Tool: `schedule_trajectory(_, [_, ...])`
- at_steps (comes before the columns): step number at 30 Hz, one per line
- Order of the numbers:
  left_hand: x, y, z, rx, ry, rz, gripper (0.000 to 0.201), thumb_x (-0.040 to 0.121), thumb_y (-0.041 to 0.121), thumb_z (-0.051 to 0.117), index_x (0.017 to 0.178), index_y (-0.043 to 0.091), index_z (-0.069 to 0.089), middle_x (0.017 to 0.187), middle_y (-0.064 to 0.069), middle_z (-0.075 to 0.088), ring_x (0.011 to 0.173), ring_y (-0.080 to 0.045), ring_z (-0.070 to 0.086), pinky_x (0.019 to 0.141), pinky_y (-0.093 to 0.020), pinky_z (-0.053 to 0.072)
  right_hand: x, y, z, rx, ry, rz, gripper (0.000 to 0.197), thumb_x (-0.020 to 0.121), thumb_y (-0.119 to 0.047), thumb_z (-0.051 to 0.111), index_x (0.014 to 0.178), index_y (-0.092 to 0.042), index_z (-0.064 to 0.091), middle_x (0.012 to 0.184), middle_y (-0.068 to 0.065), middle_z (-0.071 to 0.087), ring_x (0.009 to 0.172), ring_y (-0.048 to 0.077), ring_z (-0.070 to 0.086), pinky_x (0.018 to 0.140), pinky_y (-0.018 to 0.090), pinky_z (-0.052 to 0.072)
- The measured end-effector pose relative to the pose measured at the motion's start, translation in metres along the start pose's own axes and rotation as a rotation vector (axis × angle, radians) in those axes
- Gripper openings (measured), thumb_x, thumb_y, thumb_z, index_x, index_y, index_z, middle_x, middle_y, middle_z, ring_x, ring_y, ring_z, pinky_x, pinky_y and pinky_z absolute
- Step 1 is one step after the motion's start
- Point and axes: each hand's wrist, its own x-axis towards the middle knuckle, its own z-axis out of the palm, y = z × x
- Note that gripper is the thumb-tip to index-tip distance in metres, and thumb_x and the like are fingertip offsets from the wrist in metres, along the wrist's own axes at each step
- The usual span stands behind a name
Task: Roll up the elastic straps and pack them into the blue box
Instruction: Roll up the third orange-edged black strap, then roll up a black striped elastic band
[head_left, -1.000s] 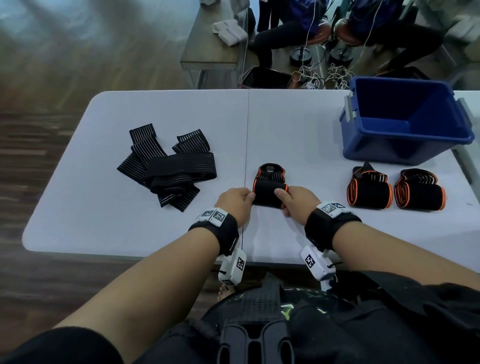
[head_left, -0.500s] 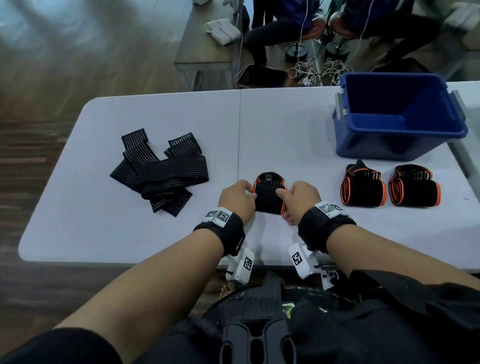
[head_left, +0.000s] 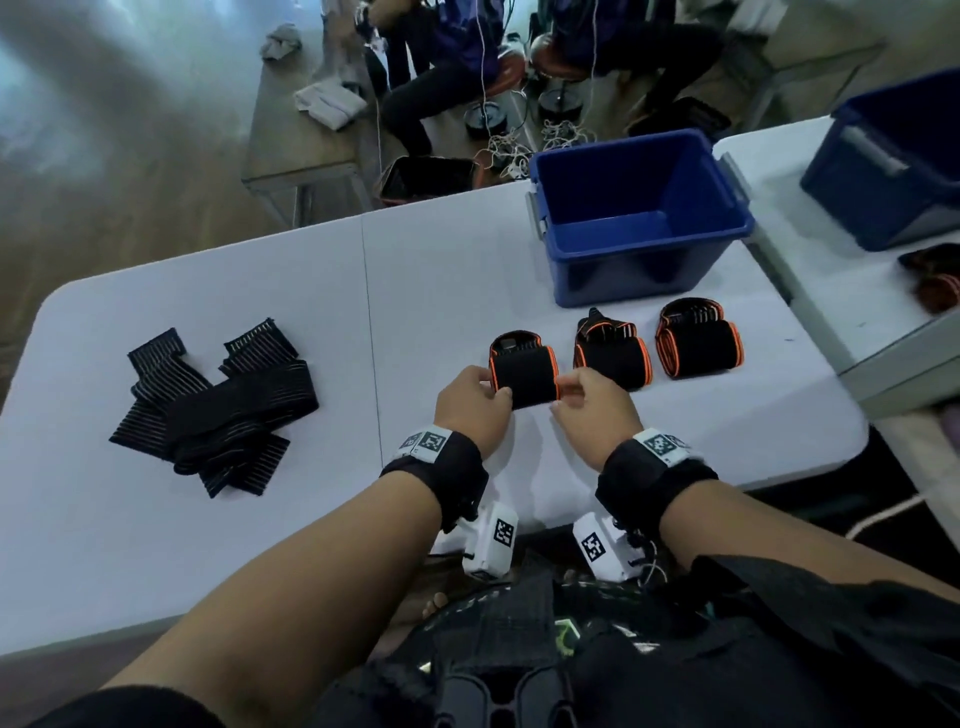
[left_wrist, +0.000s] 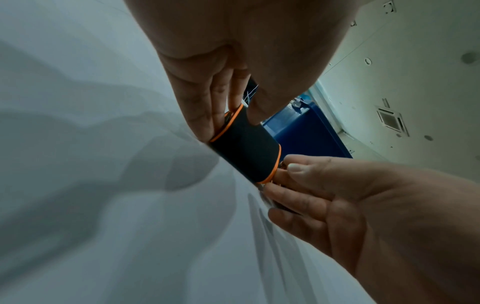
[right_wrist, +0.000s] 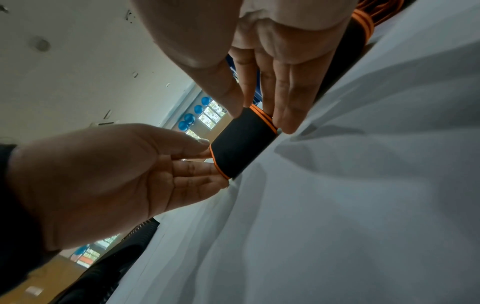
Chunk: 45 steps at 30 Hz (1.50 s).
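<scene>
A rolled black strap with orange edges (head_left: 524, 376) lies on the white table (head_left: 156, 545), held at both ends. My left hand (head_left: 470, 405) pinches its left end, thumb on top and fingers (left_wrist: 215, 115) flat against the end. At the right end my right hand (head_left: 587, 400) grips the same way, thumb on top and fingers (right_wrist: 283, 117) on the end. Two more rolled straps (head_left: 613, 358) (head_left: 698, 345) lie just to the right. The blue box (head_left: 644, 260) stands behind them with nothing visible in it. A pile of unrolled black straps (head_left: 218, 410) lies at the left.
A second table (head_left: 831, 270) adjoins on the right, carrying another blue box (head_left: 883, 171) and a dark strap (head_left: 935, 275). Beyond the far edge are a bench, cables and seated people.
Both hands have carried the rolled strap to the right, close beside the two other rolls. The view has swung right, so the box now stands near the middle.
</scene>
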Motion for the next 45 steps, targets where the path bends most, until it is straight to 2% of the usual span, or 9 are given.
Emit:
schedule_trajectory(4, [-0.002, 0.005, 0.003, -0.022, 0.045, -0.006, 0.027, 0.093, 0.026, 0.060, 0.119, 0.021, 0.062, 0.104, 0.004, 0.071, 0.096, -0.015, 0.063, 0.085, -0.026, 0.045, 0.000, 0.004, -0.010, -0.044, -0.055, -0.042, 0.036, 0.089, -0.015, 0.063, 0.125, -0.019, 0.059, 0.113, 0.002, 0.067, 0.105, 0.016, 0.064, 0.099, 0.033, 0.050])
schedule_trajectory(13, [-0.020, -0.023, -0.028, -0.069, 0.208, -0.070, 0.026, 0.094, 0.024, 0.060, 0.120, 0.021, 0.062, 0.101, 0.009, 0.063, 0.096, -0.012, 0.060, 0.088, -0.024, 0.043, 0.010, -0.028, 0.003, -0.145, -0.097, -0.233, 0.019, 0.086, -0.014, 0.062, 0.105, -0.018, 0.061, 0.077, -0.011, 0.062, 0.085, 0.013, 0.060, 0.083, 0.025, 0.045])
schedule_trajectory(20, [-0.047, -0.100, -0.125, -0.014, 0.450, -0.199, 0.024, 0.094, 0.023, 0.062, 0.117, 0.018, 0.064, 0.102, 0.006, 0.066, 0.097, -0.016, 0.062, 0.091, -0.026, 0.045, 0.001, -0.075, 0.072, -0.323, -0.467, -0.354, 0.014, 0.088, -0.023, 0.061, 0.102, -0.023, 0.061, 0.089, -0.007, 0.063, 0.086, 0.016, 0.062, 0.076, 0.026, 0.047])
schedule_trajectory(27, [-0.060, -0.174, -0.223, -0.008, 0.737, -0.379, 0.037, 0.089, 0.030, 0.070, 0.121, 0.015, 0.059, 0.119, -0.009, 0.060, 0.102, -0.023, 0.060, 0.084, -0.028, 0.041, -0.007, -0.109, 0.121, -0.470, -0.534, -0.469, 0.009, 0.090, -0.022, 0.060, 0.099, -0.020, 0.062, 0.092, -0.007, 0.059, 0.089, 0.015, 0.057, 0.077, 0.024, 0.041])
schedule_trajectory(31, [-0.052, -0.194, -0.244, -0.091, 0.628, -0.460, 0.057, 0.089, 0.047, 0.070, 0.131, 0.013, 0.053, 0.122, -0.006, 0.064, 0.114, -0.025, 0.060, 0.097, -0.034, 0.045, -0.011, -0.125, 0.150, -0.498, -0.548, -0.494, 0.005, 0.089, -0.024, 0.060, 0.093, -0.027, 0.058, 0.087, -0.012, 0.057, 0.086, 0.013, 0.057, 0.074, 0.023, 0.039])
schedule_trajectory(35, [-0.034, -0.197, -0.250, 0.047, 0.536, -0.351, 0.022, 0.089, 0.031, 0.067, 0.092, 0.009, 0.072, 0.092, -0.003, 0.072, 0.095, -0.025, 0.066, 0.079, -0.029, 0.048, -0.019, -0.145, 0.173, -0.517, -0.560, -0.526, 0.005, 0.090, -0.025, 0.060, 0.094, -0.027, 0.059, 0.086, -0.012, 0.057, 0.086, 0.012, 0.057, 0.075, 0.021, 0.039])
schedule_trajectory(38, [-0.025, -0.185, -0.253, -0.001, 0.529, -0.269, 0.007, 0.083, 0.020, 0.067, 0.079, 0.016, 0.071, 0.082, 0.000, 0.071, 0.089, -0.023, 0.067, 0.079, -0.030, 0.052, -0.021, -0.158, 0.185, -0.512, -0.542, -0.530, 0.005, 0.090, -0.027, 0.062, 0.094, -0.026, 0.060, 0.087, -0.014, 0.058, 0.088, 0.011, 0.057, 0.075, 0.020, 0.039])
schedule_trajectory(41, [-0.021, -0.162, -0.256, -0.169, 0.494, -0.136, 0.008, 0.078, 0.021, 0.070, 0.072, 0.024, 0.067, 0.071, 0.008, 0.069, 0.077, -0.017, 0.069, 0.077, -0.030, 0.056, -0.023, -0.167, 0.193, -0.410, -0.486, -0.492, 0.020, 0.086, -0.034, 0.070, 0.100, -0.025, 0.059, 0.092, -0.011, 0.062, 0.086, 0.011, 0.060, 0.072, 0.021, 0.042])
schedule_trajectory(45, [-0.022, -0.130, -0.260, -0.382, 0.259, -0.004, 0.012, 0.084, 0.010, 0.069, 0.077, 0.019, 0.067, 0.063, 0.000, 0.068, 0.057, -0.016, 0.064, 0.067, -0.034, 0.057, -0.024, -0.175, 0.205, -0.201, -0.368, -0.386, 0.047, 0.075, -0.046, 0.079, 0.110, -0.027, 0.054, 0.102, -0.009, 0.062, 0.088, 0.014, 0.063, 0.079, 0.033, 0.053])
